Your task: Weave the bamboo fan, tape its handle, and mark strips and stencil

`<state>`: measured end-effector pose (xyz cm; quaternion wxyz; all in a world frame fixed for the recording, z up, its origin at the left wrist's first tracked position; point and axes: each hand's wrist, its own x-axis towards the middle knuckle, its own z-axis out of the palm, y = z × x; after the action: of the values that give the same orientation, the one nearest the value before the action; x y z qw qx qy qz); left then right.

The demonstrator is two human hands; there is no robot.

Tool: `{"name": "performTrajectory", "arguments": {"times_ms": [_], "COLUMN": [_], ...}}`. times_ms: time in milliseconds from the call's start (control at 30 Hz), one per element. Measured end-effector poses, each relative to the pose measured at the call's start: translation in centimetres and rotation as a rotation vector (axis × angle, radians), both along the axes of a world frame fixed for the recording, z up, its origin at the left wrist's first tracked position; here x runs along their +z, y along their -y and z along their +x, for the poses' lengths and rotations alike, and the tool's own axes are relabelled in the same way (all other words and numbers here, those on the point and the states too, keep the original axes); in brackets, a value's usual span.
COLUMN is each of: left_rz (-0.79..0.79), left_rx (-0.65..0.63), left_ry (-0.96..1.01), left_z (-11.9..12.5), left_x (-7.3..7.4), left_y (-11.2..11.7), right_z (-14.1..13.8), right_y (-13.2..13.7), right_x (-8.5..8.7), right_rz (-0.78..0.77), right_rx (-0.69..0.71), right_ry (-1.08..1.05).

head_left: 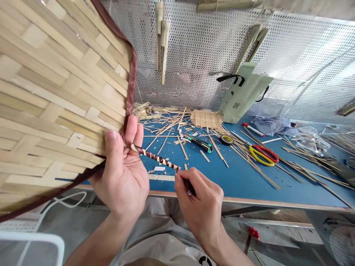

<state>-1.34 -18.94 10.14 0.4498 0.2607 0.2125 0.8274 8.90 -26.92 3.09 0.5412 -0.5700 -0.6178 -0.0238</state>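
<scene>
A large woven bamboo fan (63, 96) with a dark brown ribbon edging (131, 81) fills the left side of the view. My left hand (122, 166) grips its corner, thumb on the near face and fingers behind. From that corner a thin handle (154, 156) sticks out to the right, wound in a spiral with brown ribbon over pale bamboo. At the handle's tip, my right hand (198, 197) pinches the dark ribbon between thumb and forefinger, with part of it tucked in the palm.
On the blue table (233, 181) lie a green-black utility knife (198, 142), a tape roll (226, 139), red-yellow scissors (263, 155), a red marker (253, 129) and many bamboo strips. A small woven piece (206, 120) and a pale green bag (241, 96) are by the perforated metal panel (191, 55).
</scene>
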Motion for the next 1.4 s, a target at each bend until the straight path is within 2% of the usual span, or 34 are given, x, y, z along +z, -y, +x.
{"name": "performTrajectory", "arguments": {"times_ms": [100, 167, 233, 300, 367, 467, 600, 767, 900, 1000, 1133, 1400], "left_rz": [-0.055, -0.095, -0.144, -0.206, -0.263, -0.279, -0.24, -0.268, -0.322, -0.359, -0.378, -0.4], "left_rx": [-0.062, -0.136, -0.227, -0.315, -0.37, -0.38, -0.408, -0.409, -0.437, -0.485, -0.529, -0.572], "left_ry": [0.038, 0.072, 0.106, 0.123, 0.11, 0.067, 0.017, -0.022, -0.048, -0.083, -0.09, -0.178], "left_z": [-0.6, -1.1, -1.6, -2.1, -2.4, -2.5, -2.1, -1.2, -0.5, 0.0, 0.6, 1.1], "left_x": [0.5, 0.7, 0.7, 0.5, 0.1, -0.8, -2.5, -4.9, -6.5, -7.3, -8.2, -9.9], "left_y": [0.0, -0.3, -0.8, -1.5, -2.2, -3.2, -4.2, -5.9, -7.3, -8.0, -8.4, -9.0], "right_z": [-0.6, -0.5, 0.2, 1.4, 2.8, 4.2, 4.3, 3.1, 3.1, 3.6, 4.0, 4.0], "right_y": [-0.2, -0.7, -1.4, -2.0, -2.4, -2.5, -2.5, -3.2, -4.3, -5.5, -6.7, -6.9], "right_x": [-1.3, -2.1, -2.5, -2.4, -1.8, -0.6, -0.1, -1.0, -1.4, -1.4, -1.9, -3.7], "right_rz": [-0.094, -0.211, -0.301, -0.389, -0.472, -0.516, -0.527, -0.498, -0.554, -0.613, -0.656, -0.645], "right_rx": [0.126, 0.283, 0.456, 0.599, 0.664, 0.628, 0.565, 0.577, 0.537, 0.533, 0.554, 0.44], "right_ry": [-0.357, -0.667, -0.889, -0.943, -0.894, -0.803, -0.789, -0.818, -0.689, -0.597, -0.582, -0.557]}}
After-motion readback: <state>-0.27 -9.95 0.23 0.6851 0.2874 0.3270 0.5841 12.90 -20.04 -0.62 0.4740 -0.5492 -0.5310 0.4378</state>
